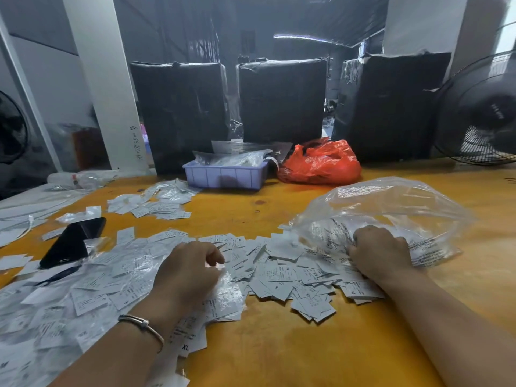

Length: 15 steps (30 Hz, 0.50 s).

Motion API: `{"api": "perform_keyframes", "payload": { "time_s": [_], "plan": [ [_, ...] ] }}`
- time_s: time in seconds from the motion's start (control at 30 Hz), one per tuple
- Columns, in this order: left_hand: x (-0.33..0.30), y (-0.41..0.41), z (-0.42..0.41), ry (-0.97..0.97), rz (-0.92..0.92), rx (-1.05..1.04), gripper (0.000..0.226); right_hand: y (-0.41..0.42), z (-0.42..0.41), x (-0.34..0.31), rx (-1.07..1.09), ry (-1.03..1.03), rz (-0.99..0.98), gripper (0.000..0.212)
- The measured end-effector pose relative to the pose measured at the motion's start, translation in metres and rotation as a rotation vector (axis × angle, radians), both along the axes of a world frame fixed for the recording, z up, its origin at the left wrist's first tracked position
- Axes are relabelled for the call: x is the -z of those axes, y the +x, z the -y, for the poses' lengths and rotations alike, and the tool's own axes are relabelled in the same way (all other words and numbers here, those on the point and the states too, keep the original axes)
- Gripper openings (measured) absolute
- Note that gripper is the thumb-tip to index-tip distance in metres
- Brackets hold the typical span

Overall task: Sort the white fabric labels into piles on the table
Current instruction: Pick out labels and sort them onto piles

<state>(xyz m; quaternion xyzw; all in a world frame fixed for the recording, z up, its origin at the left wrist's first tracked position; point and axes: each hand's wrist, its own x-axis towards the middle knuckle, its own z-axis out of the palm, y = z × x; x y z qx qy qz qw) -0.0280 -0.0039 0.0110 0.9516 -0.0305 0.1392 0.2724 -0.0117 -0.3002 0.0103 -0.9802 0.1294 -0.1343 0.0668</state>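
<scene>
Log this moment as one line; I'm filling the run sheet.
left hand: curled over labels | right hand: grips clear bag | labels: heaped, unsorted | table: phone left

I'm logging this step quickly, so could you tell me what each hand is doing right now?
Left hand: fingers curled, pinching white fabric labels from the heap.
Right hand: gripping the clear plastic bag.

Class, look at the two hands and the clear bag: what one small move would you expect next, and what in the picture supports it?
Probably the right hand lifts the clear plastic bag away. It grips the bag's mouth, labels already lie spilled in a heap in front of it, and the left hand rests on that heap.
</scene>
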Motion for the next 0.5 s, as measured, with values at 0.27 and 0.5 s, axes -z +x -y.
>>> {"api": "perform_keyframes", "payload": {
  "time_s": [0.27,0.5],
  "plan": [
    [-0.0010,-0.0008,0.0042,-0.032,0.134,0.057,0.029,0.0052,0.0047,0.0013,0.031,0.084,0.203,0.026],
    [-0.0002,-0.0027,0.0080,-0.063,0.169,0.116,0.027,0.0071,0.0064,0.0059,0.047,0.158,0.432,0.030]
  ]
}}
